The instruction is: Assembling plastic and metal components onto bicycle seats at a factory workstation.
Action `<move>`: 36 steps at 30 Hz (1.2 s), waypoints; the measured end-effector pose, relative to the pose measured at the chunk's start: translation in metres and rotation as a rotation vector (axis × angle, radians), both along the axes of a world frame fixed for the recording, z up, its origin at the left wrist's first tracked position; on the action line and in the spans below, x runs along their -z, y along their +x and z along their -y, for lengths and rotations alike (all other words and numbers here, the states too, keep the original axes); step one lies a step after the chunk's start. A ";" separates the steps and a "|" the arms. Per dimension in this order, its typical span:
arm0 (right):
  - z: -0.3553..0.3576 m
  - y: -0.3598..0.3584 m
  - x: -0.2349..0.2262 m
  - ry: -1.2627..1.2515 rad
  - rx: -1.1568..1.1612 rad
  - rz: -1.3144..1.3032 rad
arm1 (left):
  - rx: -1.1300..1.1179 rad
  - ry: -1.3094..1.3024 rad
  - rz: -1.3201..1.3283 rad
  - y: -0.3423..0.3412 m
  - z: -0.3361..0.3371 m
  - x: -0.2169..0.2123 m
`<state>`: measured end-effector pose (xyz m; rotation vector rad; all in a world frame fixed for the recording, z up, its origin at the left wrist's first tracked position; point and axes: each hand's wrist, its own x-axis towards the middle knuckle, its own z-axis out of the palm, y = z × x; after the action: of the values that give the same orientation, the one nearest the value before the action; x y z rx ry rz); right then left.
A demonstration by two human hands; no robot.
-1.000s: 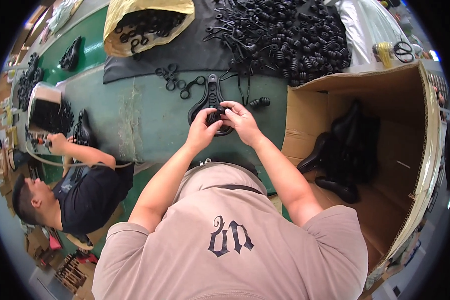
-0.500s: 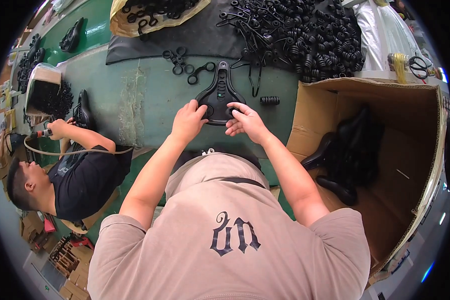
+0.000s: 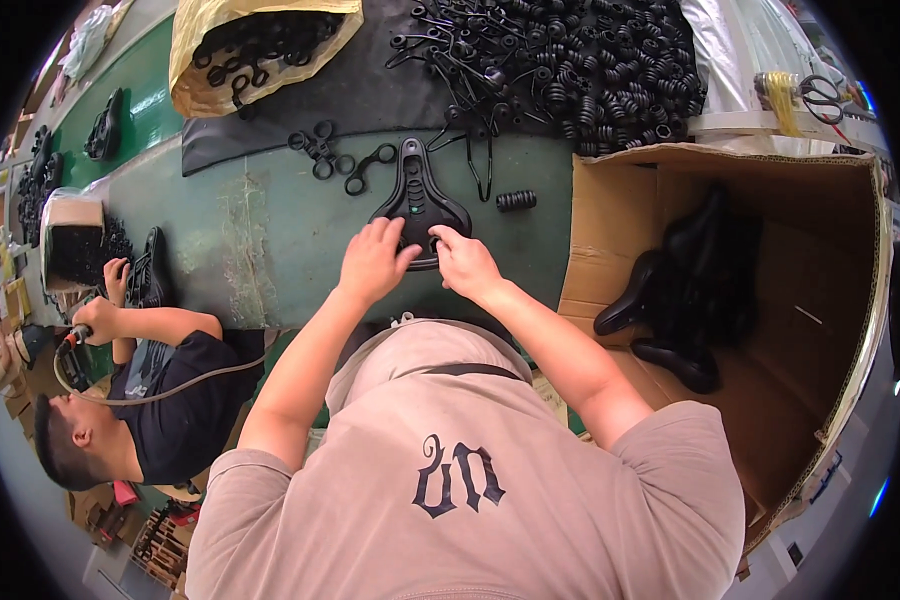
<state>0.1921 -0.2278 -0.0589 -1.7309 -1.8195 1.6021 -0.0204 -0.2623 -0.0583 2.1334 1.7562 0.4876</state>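
Observation:
A black bicycle saddle [image 3: 425,205] lies upside down on the green bench, its narrow nose pointing away from me. My left hand [image 3: 375,262] holds the left side of its wide rear end, fingers over the shell and thumb toward the middle. On the right rear, my right hand [image 3: 467,265] is closed in a pinch against the underside; a small dark part at its fingertips is too hidden to name. Just beyond lie a black double-ring link [image 3: 368,168], a small pile of similar links [image 3: 320,150], a bent black wire frame [image 3: 480,165] and a black coil spring [image 3: 516,201].
A cardboard box [image 3: 610,210] with several black saddles [image 3: 705,290] stands at my right. Farther back are heaped springs [image 3: 630,75], wire frames [image 3: 470,50] and a yellow-lined bag [image 3: 195,75] of links. Scissors [image 3: 820,92] hang at far right. At left a co-worker [image 3: 175,400] holds a hose-fed tool.
My view has shifted a little. My right hand's fingers have closed in from a looser, spread pose, and my left fingers reach farther over the saddle. The co-worker's tool hand has moved.

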 end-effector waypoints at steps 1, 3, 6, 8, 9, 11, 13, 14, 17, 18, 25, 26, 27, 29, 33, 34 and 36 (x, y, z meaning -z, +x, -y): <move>-0.005 0.004 0.007 0.000 0.008 0.001 | -0.065 0.021 0.077 -0.007 -0.009 0.001; -0.015 0.011 0.020 0.009 -0.015 0.026 | -0.197 0.077 0.053 -0.030 -0.031 0.012; -0.030 0.016 -0.015 0.019 -0.116 0.105 | -0.356 0.046 -0.119 -0.056 -0.052 0.030; -0.036 0.034 -0.011 0.417 -0.016 0.226 | -0.432 -0.040 -0.224 -0.066 -0.061 0.035; -0.046 0.046 -0.016 0.555 -0.082 0.378 | -0.450 -0.132 -0.180 -0.071 -0.064 0.040; -0.062 0.067 -0.017 0.703 -0.220 0.663 | -0.461 -0.219 -0.130 -0.082 -0.068 0.044; -0.075 0.088 0.006 0.612 -0.323 0.752 | -0.401 -0.179 -0.028 -0.092 -0.074 0.046; -0.084 0.096 0.008 0.616 -0.326 0.755 | -0.403 -0.176 -0.024 -0.095 -0.071 0.045; -0.103 0.119 0.006 0.432 -0.043 0.417 | -0.346 -0.051 0.039 -0.092 -0.049 0.040; -0.116 0.124 -0.001 0.567 0.089 0.414 | -0.414 -0.015 0.131 -0.085 -0.039 0.036; -0.142 0.091 -0.052 0.825 0.031 0.714 | -0.741 -0.286 0.473 -0.057 0.090 0.060; -0.128 0.076 -0.037 0.746 -0.058 0.683 | -0.736 -0.288 0.475 -0.053 0.093 0.054; -0.112 0.060 -0.024 0.608 -0.072 0.653 | -0.647 -0.234 0.403 -0.048 0.096 0.043; -0.091 0.039 -0.007 0.426 -0.264 0.717 | -0.573 -0.186 0.261 -0.051 0.094 0.039; -0.091 0.034 0.012 0.408 -0.195 0.623 | -0.153 0.142 -0.349 -0.066 0.021 -0.003; -0.097 0.035 -0.005 0.438 -0.189 0.612 | 0.041 0.111 -0.439 -0.077 0.012 0.008; -0.106 0.050 -0.026 0.679 -0.182 0.553 | 0.240 0.088 -0.521 -0.095 -0.003 0.027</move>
<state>0.2422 -0.1217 -0.0325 -1.7786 -2.4232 0.4132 -0.1155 -0.2594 -0.0855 2.6652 1.7021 -0.0677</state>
